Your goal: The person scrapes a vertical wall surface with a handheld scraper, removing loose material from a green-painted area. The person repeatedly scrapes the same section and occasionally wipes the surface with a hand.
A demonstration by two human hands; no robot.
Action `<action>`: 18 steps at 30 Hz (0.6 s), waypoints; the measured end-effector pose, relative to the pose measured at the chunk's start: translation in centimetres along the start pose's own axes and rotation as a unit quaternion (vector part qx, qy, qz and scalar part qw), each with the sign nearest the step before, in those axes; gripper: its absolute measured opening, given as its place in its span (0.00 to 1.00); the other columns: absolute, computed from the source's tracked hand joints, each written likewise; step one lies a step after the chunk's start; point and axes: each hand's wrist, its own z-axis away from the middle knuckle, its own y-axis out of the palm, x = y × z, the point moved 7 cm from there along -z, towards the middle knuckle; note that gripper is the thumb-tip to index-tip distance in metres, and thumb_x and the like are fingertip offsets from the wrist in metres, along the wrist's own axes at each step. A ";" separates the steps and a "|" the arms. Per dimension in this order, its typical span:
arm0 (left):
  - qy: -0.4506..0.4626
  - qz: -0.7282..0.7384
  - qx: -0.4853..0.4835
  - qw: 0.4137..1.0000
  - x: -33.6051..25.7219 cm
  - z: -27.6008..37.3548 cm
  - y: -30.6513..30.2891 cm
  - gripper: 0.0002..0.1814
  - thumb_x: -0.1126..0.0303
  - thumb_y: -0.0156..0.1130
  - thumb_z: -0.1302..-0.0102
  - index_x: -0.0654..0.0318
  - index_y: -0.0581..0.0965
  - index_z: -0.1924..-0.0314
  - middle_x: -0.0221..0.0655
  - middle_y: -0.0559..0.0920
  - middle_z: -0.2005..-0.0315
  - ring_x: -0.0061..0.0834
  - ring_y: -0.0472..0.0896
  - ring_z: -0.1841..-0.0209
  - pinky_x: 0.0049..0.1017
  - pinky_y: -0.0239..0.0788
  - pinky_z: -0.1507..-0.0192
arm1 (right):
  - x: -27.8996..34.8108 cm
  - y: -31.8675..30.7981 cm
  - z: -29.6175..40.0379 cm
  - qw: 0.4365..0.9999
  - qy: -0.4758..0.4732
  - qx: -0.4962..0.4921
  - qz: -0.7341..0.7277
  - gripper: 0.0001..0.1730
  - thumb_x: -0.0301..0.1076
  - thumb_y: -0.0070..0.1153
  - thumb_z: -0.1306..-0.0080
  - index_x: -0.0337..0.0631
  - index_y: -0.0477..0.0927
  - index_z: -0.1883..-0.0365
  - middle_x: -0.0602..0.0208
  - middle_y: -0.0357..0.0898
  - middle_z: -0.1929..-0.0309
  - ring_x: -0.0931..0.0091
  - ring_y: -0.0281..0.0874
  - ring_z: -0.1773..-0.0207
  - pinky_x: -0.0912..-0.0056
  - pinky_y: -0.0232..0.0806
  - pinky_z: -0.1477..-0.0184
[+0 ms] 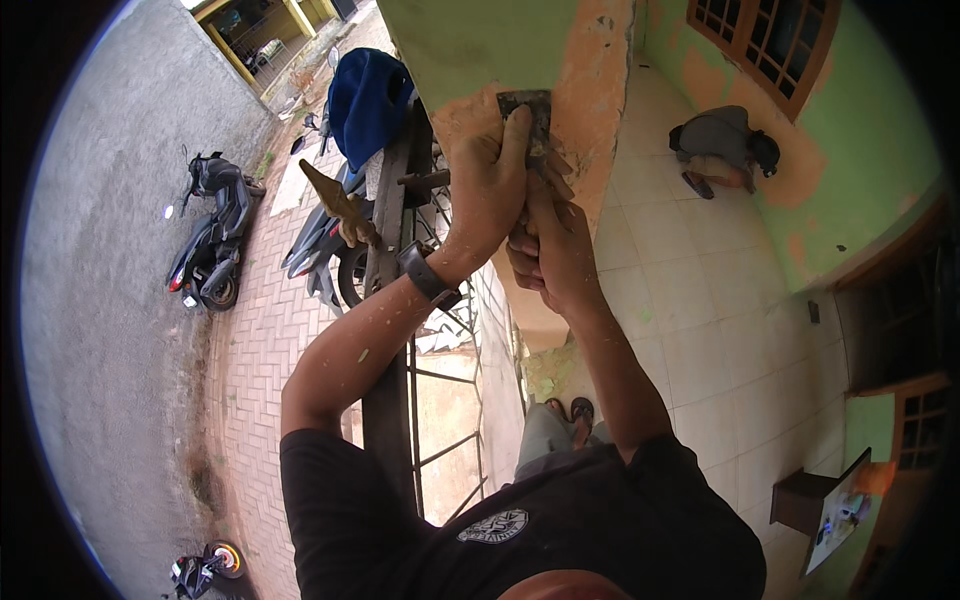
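A scraper with a broad, stained metal blade (pixel 527 101) lies against the wall pillar (pixel 592 82), whose green paint is partly gone and shows an orange layer. My right hand (pixel 555 251) is closed around the scraper's handle. Higher up, my left hand (pixel 491 176) presses on the blade with its thumb and steadies the tool. Paint flakes cling to my left forearm, just past the dark wristband (pixel 425 271).
A dark metal railing (pixel 390 420) runs along my left, with a blue cloth cap (pixel 367 105) on it. Motorcycles stand on the paving outside. To the right, a person (pixel 720 142) crouches by the green wall. A table (pixel 802 499) stands lower right.
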 end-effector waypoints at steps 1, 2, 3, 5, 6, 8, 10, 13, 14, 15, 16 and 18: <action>-0.005 -0.030 0.015 0.999 0.1 -0.1 0.0 0.26 0.58 0.51 0.19 0.73 0.82 0.69 0.36 0.85 0.77 0.18 0.81 0.78 0.19 0.71 0.76 | -0.2 -0.1 -0.1 1.000 0.005 -0.008 -0.006 0.17 0.52 0.43 0.20 0.49 0.70 0.58 0.83 0.53 0.86 0.89 0.45 0.90 0.81 0.39 0.90; -0.007 -0.039 0.020 0.999 0.1 -0.3 -0.2 0.26 0.58 0.51 0.19 0.73 0.82 0.69 0.35 0.85 0.77 0.17 0.81 0.78 0.19 0.71 0.76 | -0.3 0.0 -0.1 1.000 0.002 -0.005 -0.015 0.17 0.52 0.43 0.20 0.49 0.70 0.59 0.83 0.53 0.86 0.89 0.45 0.90 0.81 0.38 0.91; -0.011 -0.048 0.025 0.998 0.0 -0.3 -0.3 0.26 0.58 0.51 0.19 0.73 0.82 0.69 0.35 0.85 0.77 0.17 0.80 0.77 0.19 0.70 0.76 | -0.5 0.0 -0.2 1.000 0.014 -0.016 -0.020 0.17 0.52 0.43 0.20 0.49 0.70 0.59 0.83 0.53 0.86 0.89 0.45 0.90 0.81 0.39 0.91; 0.006 -0.044 0.013 0.999 -0.6 -0.5 -0.5 0.26 0.58 0.53 0.20 0.73 0.80 0.72 0.32 0.81 0.81 0.15 0.75 0.79 0.21 0.65 0.78 | -0.4 0.5 -0.4 0.999 0.013 0.000 -0.038 0.17 0.52 0.44 0.20 0.49 0.70 0.60 0.83 0.53 0.86 0.89 0.45 0.90 0.81 0.39 0.90; 0.028 -0.029 -0.003 0.999 -1.2 -0.6 -0.6 0.27 0.58 0.55 0.21 0.74 0.79 0.75 0.29 0.77 0.85 0.13 0.70 0.81 0.23 0.60 0.80 | -0.2 0.5 -0.5 0.999 0.016 -0.008 -0.029 0.16 0.52 0.44 0.20 0.49 0.71 0.59 0.83 0.53 0.86 0.89 0.45 0.90 0.81 0.39 0.90; 0.082 -0.015 -0.022 0.996 -2.5 -1.1 -0.6 0.28 0.58 0.57 0.22 0.74 0.78 0.77 0.26 0.72 0.88 0.11 0.65 0.83 0.24 0.55 0.82 | 0.3 0.5 -0.9 0.999 0.030 -0.030 -0.006 0.16 0.52 0.44 0.20 0.50 0.72 0.58 0.83 0.53 0.87 0.89 0.45 0.90 0.81 0.39 0.90; 0.124 -0.020 -0.047 0.991 -3.8 -1.7 -0.9 0.27 0.59 0.56 0.22 0.75 0.79 0.75 0.26 0.73 0.88 0.11 0.65 0.82 0.24 0.56 0.82 | 2.0 1.4 -1.6 1.000 -0.017 0.020 -0.001 0.16 0.51 0.45 0.20 0.49 0.72 0.59 0.83 0.54 0.86 0.89 0.46 0.90 0.81 0.40 0.90; 0.113 0.164 -0.053 0.979 -4.1 -2.0 -0.8 0.26 0.61 0.55 0.21 0.75 0.79 0.75 0.25 0.73 0.88 0.10 0.65 0.82 0.22 0.56 0.81 | 2.8 1.9 -2.0 1.000 -0.027 0.009 0.005 0.17 0.48 0.46 0.20 0.48 0.70 0.65 0.83 0.55 0.86 0.89 0.47 0.90 0.81 0.39 0.90; 0.092 0.044 -0.076 0.992 -4.1 -2.2 -1.5 0.26 0.61 0.54 0.21 0.73 0.78 0.76 0.26 0.74 0.88 0.11 0.66 0.83 0.21 0.57 0.81 | 3.3 2.2 -2.1 0.998 -0.055 0.034 -0.002 0.18 0.47 0.47 0.20 0.47 0.69 0.68 0.83 0.56 0.86 0.89 0.48 0.90 0.81 0.39 0.89; 0.135 0.013 -0.060 0.989 -4.7 -1.9 -1.2 0.26 0.60 0.53 0.20 0.73 0.79 0.74 0.27 0.77 0.85 0.12 0.69 0.82 0.20 0.59 0.81 | 2.7 1.7 -2.0 0.999 -0.029 -0.001 0.023 0.18 0.48 0.46 0.20 0.47 0.69 0.67 0.83 0.56 0.86 0.89 0.47 0.90 0.81 0.40 0.89; 0.169 -0.021 -0.043 0.984 -5.1 -1.4 -1.1 0.26 0.59 0.52 0.20 0.73 0.79 0.72 0.29 0.79 0.83 0.13 0.73 0.82 0.19 0.62 0.81 | 2.3 1.5 -1.8 0.999 -0.029 -0.001 0.037 0.18 0.49 0.45 0.20 0.47 0.69 0.67 0.83 0.55 0.86 0.89 0.47 0.90 0.81 0.40 0.90; 0.010 -0.171 -0.005 0.985 -2.6 -1.0 -0.9 0.26 0.59 0.51 0.19 0.72 0.80 0.71 0.33 0.84 0.79 0.18 0.82 0.78 0.18 0.72 0.76 | 1.0 0.1 -1.2 0.998 0.007 -0.036 0.046 0.21 0.52 0.46 0.20 0.47 0.69 0.69 0.82 0.55 0.86 0.88 0.46 0.90 0.80 0.39 0.90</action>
